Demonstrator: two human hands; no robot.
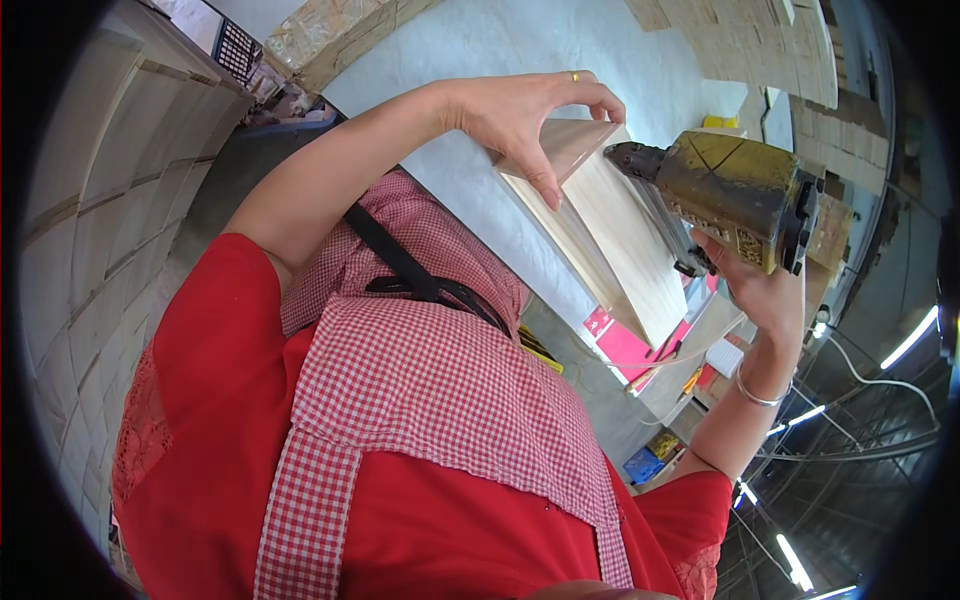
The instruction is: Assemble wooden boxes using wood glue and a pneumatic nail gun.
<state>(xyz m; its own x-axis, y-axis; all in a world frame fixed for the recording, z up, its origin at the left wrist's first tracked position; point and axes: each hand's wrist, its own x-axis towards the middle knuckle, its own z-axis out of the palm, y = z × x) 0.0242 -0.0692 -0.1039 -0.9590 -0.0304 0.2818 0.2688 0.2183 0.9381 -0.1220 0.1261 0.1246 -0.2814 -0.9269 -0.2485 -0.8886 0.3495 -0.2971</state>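
Note:
A pale wooden box [625, 235] stands on the work table in front of me, its long side slanting toward the lower right. My left hand [515, 118] is closed over its upper left end, thumb on the near side and fingers at the far edge of the end panel. In my right hand [762, 292] is a worn yellow and black nail gun [725, 190], gripped by its handle. The gun lies on its side, and its dark nose sits at the box's upper corner. Whether the nose touches the wood I cannot tell. The gun partly hides the box's far side.
The work table [430, 85] has a light bluish top. Stacked wooden boards rise at the far right [745, 45] and along the left [115, 215]. A pink sheet [622, 352] and hand tools lie beyond the box's lower end, near a pale hose. A calculator [236, 50] is at upper left.

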